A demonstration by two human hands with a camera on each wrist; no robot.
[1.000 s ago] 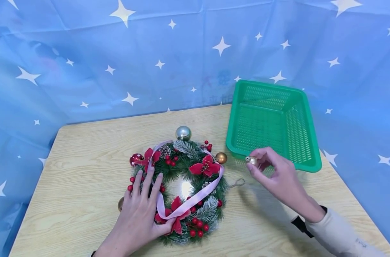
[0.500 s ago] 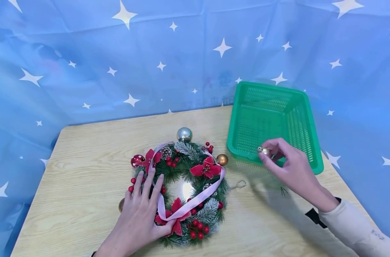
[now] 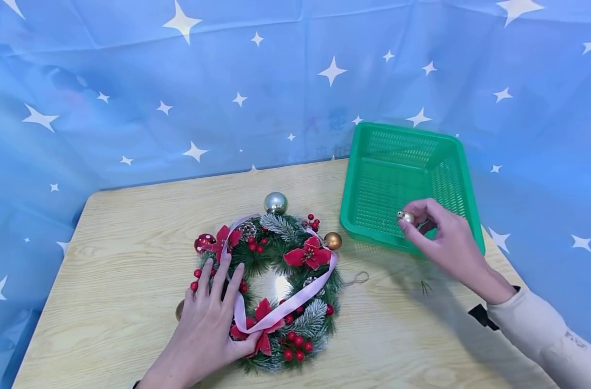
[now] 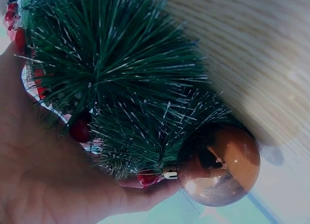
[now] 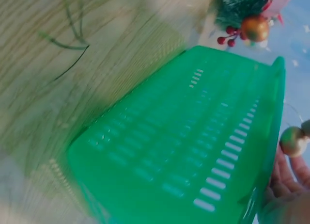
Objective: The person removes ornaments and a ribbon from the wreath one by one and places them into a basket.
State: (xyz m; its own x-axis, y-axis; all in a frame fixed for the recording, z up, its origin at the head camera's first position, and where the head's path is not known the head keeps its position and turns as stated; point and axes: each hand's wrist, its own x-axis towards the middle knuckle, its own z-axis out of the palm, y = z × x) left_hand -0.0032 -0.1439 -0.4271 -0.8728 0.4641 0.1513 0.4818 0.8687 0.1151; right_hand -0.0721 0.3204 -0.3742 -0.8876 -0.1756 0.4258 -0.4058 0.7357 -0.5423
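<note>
Head view: from here I see the left hand (image 3: 205, 324) resting spread on the wreath (image 3: 262, 261), flat on the wooden table (image 3: 125, 259); the right hand (image 3: 443, 237) pinches a gold bauble (image 3: 406, 216) above the green basket (image 3: 392, 242). Left wrist: a copper bauble (image 4: 220, 166) sits at the wreath's edge. Right wrist: a loose green sprig (image 5: 75, 45) lies near the basket.

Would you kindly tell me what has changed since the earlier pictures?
The right hand moved rightward and away from the person, carrying the small gold ball from the near edge of the basket to appear over its inside. Nothing was let go. The left hand still rests on the wreath.
</note>
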